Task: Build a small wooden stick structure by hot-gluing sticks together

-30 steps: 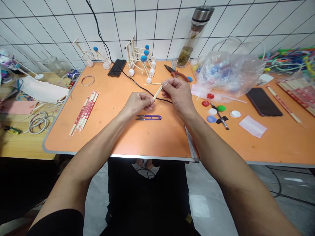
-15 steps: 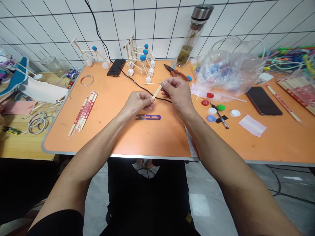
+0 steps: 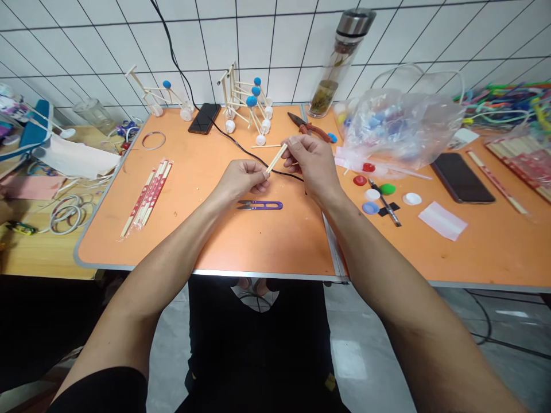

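Between my hands are short, pale wooden sticks (image 3: 276, 159), side by side and tilted up to the right. My left hand (image 3: 246, 178) pinches their lower end; the fingers of my right hand (image 3: 310, 160) are closed at the upper end. Purple thread snips (image 3: 260, 205) lie on the orange table (image 3: 258, 246) just below my hands. Another thin stick (image 3: 266, 146) rests on the table behind them. Farther back stands a frame of sticks (image 3: 241, 103) with blue balls and white caps as wheels. A smaller stick frame (image 3: 157, 94) stands to its left.
Wrapped chopsticks (image 3: 148, 195) lie at left. Pliers (image 3: 309, 126), a tall glass bottle (image 3: 331, 80) and a plastic bag (image 3: 400, 126) stand or lie at the back. Bottle caps (image 3: 371, 207), a craft knife (image 3: 387, 206) and a phone (image 3: 462, 178) are at right. A black cable (image 3: 241, 149) crosses the table.
The right fingers have shifted very slightly at the upper end of the sticks, and a little more of the sticks shows. The left hand keeps its pinch; the view has shifted slightly.
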The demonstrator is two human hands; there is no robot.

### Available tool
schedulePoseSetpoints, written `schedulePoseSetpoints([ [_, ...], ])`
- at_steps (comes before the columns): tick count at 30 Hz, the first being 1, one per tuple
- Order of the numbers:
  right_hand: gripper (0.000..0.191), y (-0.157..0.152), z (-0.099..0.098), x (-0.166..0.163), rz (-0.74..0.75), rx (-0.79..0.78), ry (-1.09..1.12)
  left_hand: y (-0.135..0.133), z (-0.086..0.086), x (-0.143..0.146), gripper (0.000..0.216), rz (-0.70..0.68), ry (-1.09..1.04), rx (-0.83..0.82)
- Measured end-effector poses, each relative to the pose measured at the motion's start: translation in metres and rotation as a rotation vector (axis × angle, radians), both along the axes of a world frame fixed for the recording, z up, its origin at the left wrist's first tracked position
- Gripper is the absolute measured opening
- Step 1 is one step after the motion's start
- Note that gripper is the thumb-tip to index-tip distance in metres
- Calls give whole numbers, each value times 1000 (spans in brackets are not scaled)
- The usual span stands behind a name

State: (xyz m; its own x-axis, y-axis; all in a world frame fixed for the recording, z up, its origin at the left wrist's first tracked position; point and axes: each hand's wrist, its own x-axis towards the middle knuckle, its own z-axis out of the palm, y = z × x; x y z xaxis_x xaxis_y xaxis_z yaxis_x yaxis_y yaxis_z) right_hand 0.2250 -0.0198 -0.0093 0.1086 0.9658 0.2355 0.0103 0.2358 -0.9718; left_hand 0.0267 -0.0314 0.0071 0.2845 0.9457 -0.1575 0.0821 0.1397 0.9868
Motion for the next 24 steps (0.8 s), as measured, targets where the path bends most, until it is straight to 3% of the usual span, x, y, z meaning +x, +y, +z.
schedulePoseSetpoints([
  [13,50,7,-12,2,-22,81,-41,-2,1,2,24,-15,12,6],
  [24,47,5,-9,-1,-62,64,-53,-2,0,3,21,-14,14,8],
])
